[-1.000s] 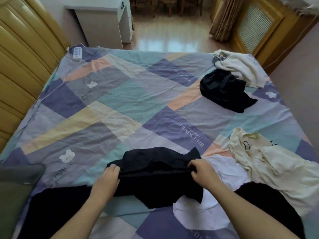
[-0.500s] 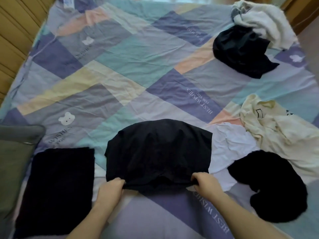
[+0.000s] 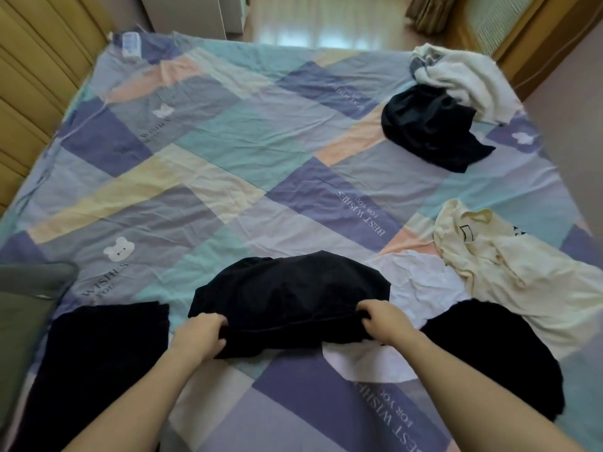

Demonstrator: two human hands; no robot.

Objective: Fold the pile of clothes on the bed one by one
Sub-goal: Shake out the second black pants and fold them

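A black garment lies bunched on the patchwork bed sheet in front of me. My left hand grips its near left edge and my right hand grips its near right edge. A folded black garment lies flat at the near left. A crumpled black garment sits at the near right on a white garment. A cream shirt lies to the right. A dark garment and a white garment lie at the far right corner.
A grey pillow lies at the near left edge. A wooden headboard runs along the left. A white cabinet stands beyond the bed's far edge. A wooden door frame stands at the far right.
Both hands have kept hold of the black garment, drawn it toward me and bunched its near edge. The view dipped down and has risen again.
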